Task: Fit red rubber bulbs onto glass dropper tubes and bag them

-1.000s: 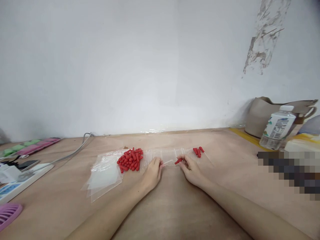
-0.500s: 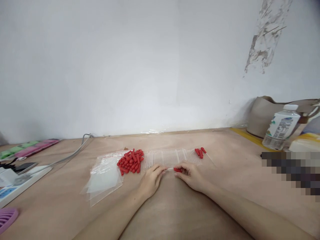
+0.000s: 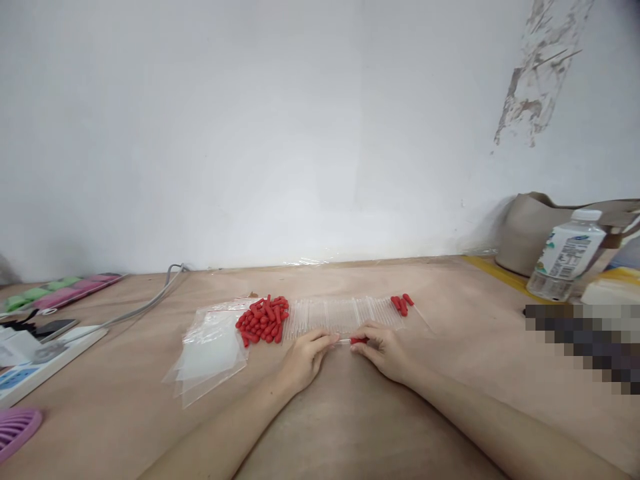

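Observation:
My left hand [image 3: 309,358] pinches a thin clear dropper tube [image 3: 345,341] between thumb and fingers. The fingers of my right hand [image 3: 381,351] are closed round a red rubber dropper bulb [image 3: 358,341], which meets the tube's right end. How far the tube sits inside the bulb is hidden. Behind both hands lies a row of clear dropper tubes [image 3: 327,313], side by side. A heap of red rubber bulbs [image 3: 263,321] is left of the row. At its right end are several red-bulbed droppers [image 3: 403,305], one with its tube slanting toward the front right.
Clear plastic zip bags [image 3: 213,350] lie left of the heap. Farther left are a white power strip [image 3: 55,363], its grey cable [image 3: 145,308] and a purple slotted object [image 3: 17,430]. A plastic bottle [image 3: 565,257] and a beige bag [image 3: 523,227] stand at the back right.
Less of the tube shows between my hands, with my left fingertips slightly closer to the bulb. The view has shifted a little; both grips stay the same.

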The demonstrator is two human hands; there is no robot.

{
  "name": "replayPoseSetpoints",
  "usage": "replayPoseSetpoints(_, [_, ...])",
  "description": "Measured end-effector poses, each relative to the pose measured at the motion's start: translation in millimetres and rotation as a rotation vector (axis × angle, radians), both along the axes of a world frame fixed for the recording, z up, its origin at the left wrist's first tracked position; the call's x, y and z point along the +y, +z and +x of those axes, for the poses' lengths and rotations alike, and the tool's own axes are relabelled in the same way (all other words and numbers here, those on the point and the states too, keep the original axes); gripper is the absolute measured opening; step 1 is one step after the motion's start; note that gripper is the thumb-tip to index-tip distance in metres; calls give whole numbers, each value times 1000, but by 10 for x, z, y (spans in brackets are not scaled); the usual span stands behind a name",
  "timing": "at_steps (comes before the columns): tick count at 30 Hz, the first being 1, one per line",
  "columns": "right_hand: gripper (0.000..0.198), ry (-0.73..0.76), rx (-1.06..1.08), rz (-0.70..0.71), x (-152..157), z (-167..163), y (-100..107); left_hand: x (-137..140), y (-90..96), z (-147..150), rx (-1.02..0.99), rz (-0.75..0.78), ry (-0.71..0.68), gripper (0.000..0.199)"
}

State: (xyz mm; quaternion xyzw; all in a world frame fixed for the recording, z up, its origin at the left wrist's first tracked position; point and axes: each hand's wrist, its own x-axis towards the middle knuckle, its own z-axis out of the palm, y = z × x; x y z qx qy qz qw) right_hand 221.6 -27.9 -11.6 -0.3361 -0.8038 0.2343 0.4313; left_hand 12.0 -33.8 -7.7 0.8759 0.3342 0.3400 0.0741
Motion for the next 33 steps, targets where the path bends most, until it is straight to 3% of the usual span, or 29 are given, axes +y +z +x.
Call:
replayPoseSetpoints(9, [12,7,-38,89,-38,13,12,-2,8,6,114,125,17,36])
replayPoseSetpoints(20, [15,-74,-212,406,16,-2,-124,-36,11,17,261,345,13,31])
replayPoseSetpoints(27, [11,-80,-183,333,81,53,-62,61,-64,-18,145,335,89,26])
replayPoseSetpoints(33, [9,-65,-230,293,80,99,-51,54,-43,-53,192,263,125,24])
